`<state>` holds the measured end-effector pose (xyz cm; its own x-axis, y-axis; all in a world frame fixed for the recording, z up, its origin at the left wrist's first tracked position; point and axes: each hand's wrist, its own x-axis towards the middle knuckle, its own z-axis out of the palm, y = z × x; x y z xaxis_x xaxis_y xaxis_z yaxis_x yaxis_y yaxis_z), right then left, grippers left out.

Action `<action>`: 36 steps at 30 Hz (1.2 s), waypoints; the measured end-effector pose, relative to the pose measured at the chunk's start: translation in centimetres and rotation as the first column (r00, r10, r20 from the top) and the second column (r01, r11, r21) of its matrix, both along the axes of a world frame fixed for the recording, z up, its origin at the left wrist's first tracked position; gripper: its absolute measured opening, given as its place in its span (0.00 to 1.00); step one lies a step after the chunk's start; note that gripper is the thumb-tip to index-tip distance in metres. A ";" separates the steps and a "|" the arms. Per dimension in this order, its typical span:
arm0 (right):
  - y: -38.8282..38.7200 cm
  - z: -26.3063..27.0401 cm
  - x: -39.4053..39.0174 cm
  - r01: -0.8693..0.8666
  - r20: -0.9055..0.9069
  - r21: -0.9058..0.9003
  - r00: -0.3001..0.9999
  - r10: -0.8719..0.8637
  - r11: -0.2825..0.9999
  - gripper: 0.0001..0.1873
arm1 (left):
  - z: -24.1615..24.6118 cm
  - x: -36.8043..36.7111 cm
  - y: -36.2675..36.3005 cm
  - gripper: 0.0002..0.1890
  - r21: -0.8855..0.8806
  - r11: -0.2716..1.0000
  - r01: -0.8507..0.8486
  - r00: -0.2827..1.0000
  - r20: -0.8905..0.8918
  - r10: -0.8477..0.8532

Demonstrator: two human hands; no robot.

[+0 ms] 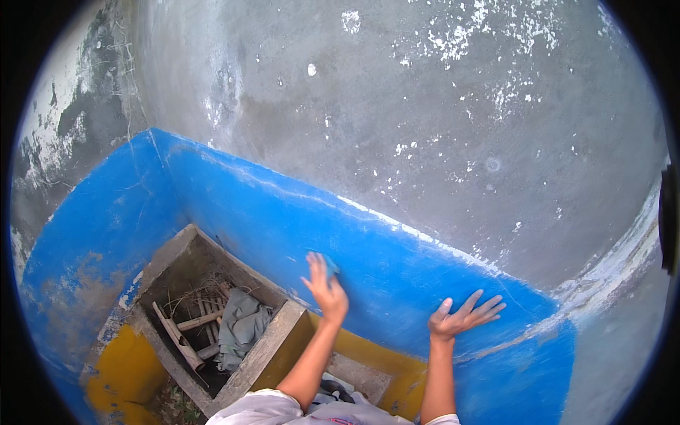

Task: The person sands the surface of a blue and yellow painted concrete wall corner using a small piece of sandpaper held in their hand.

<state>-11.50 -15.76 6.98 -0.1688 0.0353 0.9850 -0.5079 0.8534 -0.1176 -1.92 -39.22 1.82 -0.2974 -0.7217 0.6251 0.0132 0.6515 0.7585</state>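
My left hand (326, 297) presses a small blue-green pad or cloth (332, 265) against the blue-painted wall band (255, 212). Most of that piece is hidden behind the fingers, so its material is unclear. Farther right, my right hand (461, 317) rests on or very near the same blue band, fingers spread, with nothing held. A pale cracked line runs down the band just below the right hand. Above the band is a bare grey plaster wall (329, 117) with flecks of white paint.
At lower left stands an open concrete box (271, 350) holding split bamboo (180, 340), dry twigs and a crumpled grey cloth (241, 324). Yellow paint covers the low wall part (125, 366). Leaf litter (183, 401) lies beside the box.
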 end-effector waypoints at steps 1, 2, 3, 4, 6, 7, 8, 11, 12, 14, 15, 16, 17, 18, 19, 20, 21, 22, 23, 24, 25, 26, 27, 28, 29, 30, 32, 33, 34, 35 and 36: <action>0.4 0.0 -0.1 -0.002 0.005 0.010 1.000 0.002 1.000 0.37 | 2.2 -0.6 -1.9 0.31 0.089 0.993 -0.075 0.994 -0.071 0.081; 0.6 -0.2 -0.1 -0.013 0.019 0.021 1.000 0.012 1.000 0.37 | 4.4 -1.2 -3.2 0.32 0.183 0.972 -0.150 0.977 -0.124 0.174; 0.8 -0.4 -0.1 -0.019 0.016 0.035 1.000 0.019 0.999 0.37 | 7.2 -1.8 -3.6 0.32 0.196 0.968 -0.156 0.975 -0.124 0.182; 1.1 -0.3 -0.1 -0.012 0.024 0.035 1.000 0.011 0.999 0.37 | 10.7 -2.5 -3.5 0.32 0.091 0.986 -0.139 0.969 -0.192 0.154; 1.3 -0.2 -0.2 -0.001 0.039 0.043 0.999 0.000 0.999 0.37 | 12.3 -3.3 -1.2 0.31 -0.008 0.992 -0.125 0.961 -0.248 0.119; 0.9 -0.2 -0.2 0.001 0.048 0.025 0.999 -0.003 1.000 0.37 | 11.4 -3.2 0.9 0.28 -0.197 0.979 -0.056 0.985 -0.171 0.022; 0.9 -0.4 0.0 0.014 0.059 0.009 0.998 -0.015 1.000 0.37 | 10.0 -2.5 2.6 0.26 -0.368 0.929 0.040 0.995 -0.074 -0.073; 0.1 -0.6 -0.1 0.005 0.053 0.004 0.999 -0.005 1.000 0.37 | 1.8 -0.1 4.0 0.28 -0.212 0.974 0.077 0.996 0.061 -0.066; 0.0 -0.3 -0.1 0.020 0.045 -0.006 0.999 -0.019 1.000 0.37 | 2.1 -0.3 2.2 0.28 -0.222 0.971 0.090 0.995 0.054 -0.080; -0.2 0.2 0.1 0.025 0.015 0.008 1.000 -0.025 1.000 0.37 | 4.0 -0.7 -2.8 0.29 0.171 0.979 -0.113 0.980 -0.142 0.138; 0.0 0.0 0.1 0.031 0.019 0.015 0.999 -0.031 0.999 0.37 | 7.0 -1.5 -4.2 0.27 0.153 0.979 -0.136 0.968 -0.188 0.164; 0.3 -0.1 0.0 0.042 0.021 0.009 0.999 -0.042 0.999 0.37 | 10.4 -1.8 -5.2 0.25 0.134 0.978 -0.159 0.953 -0.237 0.187; 0.3 -0.1 -0.1 0.045 0.022 -0.003 0.999 -0.045 0.999 0.37 | 11.9 -2.0 -5.0 0.25 0.134 0.978 -0.158 0.953 -0.237 0.186; 0.2 -0.1 -0.3 0.047 0.025 0.000 0.999 -0.047 0.999 0.37 | 13.0 -2.7 -3.9 0.26 -0.024 0.992 -0.127 0.956 -0.268 0.116; 0.4 -0.2 -0.3 0.063 0.027 0.005 0.998 -0.063 0.998 0.37 | 13.4 -3.6 -2.7 0.28 -0.179 0.979 -0.093 0.957 -0.286 0.039; 0.3 -0.2 -0.2 0.075 0.031 0.009 0.997 -0.075 0.997 0.37 | 12.2 -3.8 -0.7 0.30 -0.282 0.959 -0.022 0.971 -0.233 -0.046; 0.1 -0.2 -0.1 0.076 0.035 0.013 0.996 -0.076 0.997 0.37 | 10.0 -2.9 1.2 0.33 -0.378 0.924 0.052 0.977 -0.172 -0.125; -0.1 0.0 0.1 0.076 0.040 0.011 0.996 -0.076 0.997 0.36 | 6.6 -1.9 1.8 0.33 -0.372 0.927 0.047 0.979 -0.168 -0.118; -0.3 0.0 0.3 0.070 0.048 0.011 0.996 -0.071 0.997 0.36 | 2.2 -1.4 2.2 0.36 -0.392 0.917 0.080 0.990 -0.076 -0.119; -0.4 -0.1 0.4 0.066 0.051 0.016 0.996 -0.066 0.998 0.36 | -0.3 -1.4 2.1 0.39 -0.412 0.903 0.122 0.992 0.015 -0.127; 0.0 -0.1 0.2 0.073 0.037 0.016 0.997 -0.074 0.997 0.36 | -0.9 -1.1 0.4 0.38 -0.298 0.951 0.086 0.996 0.011 -0.087; 0.1 0.3 0.0 0.080 0.016 0.013 0.997 -0.080 0.997 0.36 | -0.7 -0.5 -2.1 0.36 -0.182 0.982 0.048 0.999 0.005 -0.048; 0.1 0.5 -0.2 0.086 0.014 0.008 0.996 -0.086 0.996 0.36 | 1.3 -0.4 -4.9 0.35 -0.039 0.998 -0.045 0.996 -0.081 0.042; -0.2 0.4 -0.2 0.077 0.003 -0.004 0.997 -0.077 0.997 0.35 | 4.3 -0.5 -7.5 0.33 0.110 0.986 -0.128 0.980 -0.141 0.143; -0.3 0.1 -0.1 0.074 -0.003 -0.012 0.997 -0.074 0.997 0.35 | 7.1 -1.0 -9.1 0.32 0.099 0.984 -0.149 0.972 -0.166 0.164; -0.4 0.1 -0.1 0.082 0.007 -0.012 0.997 -0.082 0.997 0.35 | 9.4 -1.2 -10.0 0.31 0.090 0.981 -0.171 0.963 -0.196 0.186; -0.4 0.2 -0.2 0.083 0.003 -0.040 0.997 -0.083 0.996 0.34 | 11.1 -1.5 -9.0 0.30 -0.077 0.993 -0.094 0.972 -0.225 0.074; -0.3 0.1 -0.2 0.083 0.009 -0.037 0.997 -0.083 0.996 0.34 | 11.4 -1.7 -8.3 0.29 -0.246 0.969 -0.026 0.970 -0.241 -0.035; -0.4 -0.1 -0.3 0.074 0.034 -0.055 0.997 -0.073 0.996 0.35 | 10.1 -1.5 -7.5 0.29 -0.246 0.969 -0.028 0.971 -0.236 -0.032; -0.7 -0.3 -0.2 0.069 0.060 -0.073 0.996 -0.065 0.995 0.35 | 7.5 -0.9 -6.2 0.29 -0.337 0.940 0.050 0.983 -0.150 -0.106; -1.5 -0.2 0.6 0.061 0.067 -0.076 0.996 -0.056 0.995 0.35 | 5.0 0.1 -5.7 0.30 -0.420 0.899 0.127 0.985 -0.054 -0.164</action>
<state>-10.88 -17.25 6.81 -0.2274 0.1233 0.9660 -0.4469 0.8681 -0.2160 -1.84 -44.97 6.86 -0.3114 -0.3452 0.8854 0.1847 0.8919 0.4127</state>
